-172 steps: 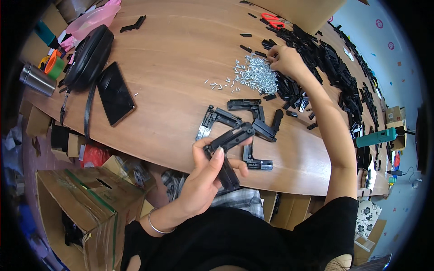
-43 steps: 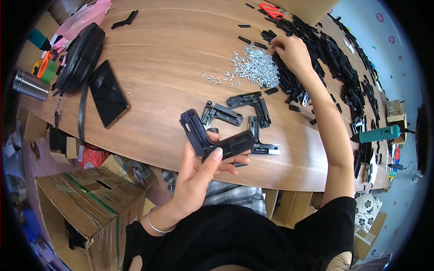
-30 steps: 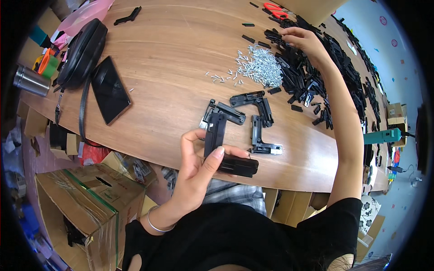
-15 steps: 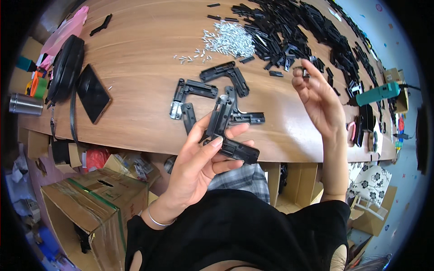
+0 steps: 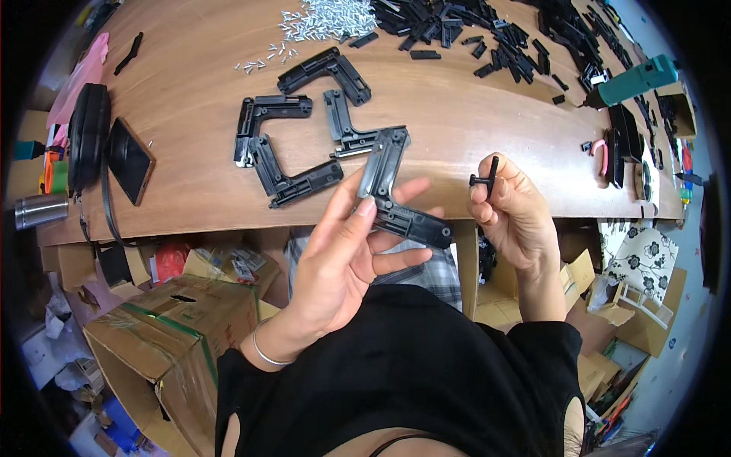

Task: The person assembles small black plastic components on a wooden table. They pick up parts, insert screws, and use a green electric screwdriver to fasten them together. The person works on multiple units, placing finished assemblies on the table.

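Observation:
A black L-shaped plastic bracket is in my left hand, just beyond the table's near edge. The thumb presses on its corner and the other fingers spread behind it. To the right, my right hand pinches a small black T-shaped piece upright between thumb and fingertips. A gap separates the piece from the bracket. On the table beyond my left hand lie several similar brackets, among them one at the back, one at the left and a nearer one.
Silver screws lie heaped at the back, beside a pile of small black parts. At right are a teal power screwdriver and pink-handled pliers. A phone and black case lie left; a cardboard box stands below.
My right hand has come down and nearer, bringing the T-shaped piece into plain sight. The left hand still holds the bracket. The whole view has shifted, so the table items sit higher.

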`<act>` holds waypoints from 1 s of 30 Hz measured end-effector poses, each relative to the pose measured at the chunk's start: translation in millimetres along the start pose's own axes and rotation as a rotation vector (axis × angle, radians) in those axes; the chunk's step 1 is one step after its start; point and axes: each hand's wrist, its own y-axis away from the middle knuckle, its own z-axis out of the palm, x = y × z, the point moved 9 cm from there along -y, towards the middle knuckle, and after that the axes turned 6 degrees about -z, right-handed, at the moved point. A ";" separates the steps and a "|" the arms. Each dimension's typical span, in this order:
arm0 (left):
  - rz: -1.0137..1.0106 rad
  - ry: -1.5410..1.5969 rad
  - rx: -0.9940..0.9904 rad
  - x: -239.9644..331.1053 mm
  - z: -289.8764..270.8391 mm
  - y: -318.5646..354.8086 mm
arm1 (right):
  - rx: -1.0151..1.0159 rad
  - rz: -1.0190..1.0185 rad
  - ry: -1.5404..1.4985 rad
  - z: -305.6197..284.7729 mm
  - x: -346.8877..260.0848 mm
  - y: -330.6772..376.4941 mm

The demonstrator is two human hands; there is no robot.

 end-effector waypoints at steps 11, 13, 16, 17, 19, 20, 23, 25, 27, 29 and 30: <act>0.059 -0.037 -0.043 -12.1 6.3 1.9 | -0.110 -0.533 0.979 40.7 -21.0 21.6; 0.096 -0.050 -0.076 -11.5 8.0 2.4 | -0.087 -0.655 1.316 61.9 -16.0 28.9; 0.077 -0.083 -0.053 -13.6 5.6 2.9 | -0.063 -0.904 1.602 79.7 -9.8 36.6; 0.075 -0.081 -0.074 -14.5 6.4 2.9 | -0.062 -0.941 1.651 82.8 -8.8 38.0; 0.071 -0.077 -0.114 -16.3 7.2 3.4 | -0.056 -0.988 1.707 85.1 -6.5 39.1; 0.074 -0.060 -0.136 -15.6 8.9 4.3 | -0.067 -0.998 1.737 86.4 -5.7 39.4; 0.104 -0.113 -0.169 -13.4 11.8 6.3 | -0.092 -1.009 1.799 87.8 -6.7 40.5; 0.152 -0.290 -0.146 -10.7 11.7 7.1 | -0.106 -0.991 1.796 88.0 -8.2 41.2; 0.187 -0.529 -0.138 -11.0 11.6 7.7 | -0.126 -0.861 1.767 85.8 -9.3 36.9; 0.201 -0.668 -0.125 -7.4 13.9 10.3 | -0.116 -0.796 1.605 77.5 -13.2 35.8; 0.276 -0.748 -0.126 -3.6 18.3 13.1 | -0.095 -0.790 1.462 67.9 -14.1 34.7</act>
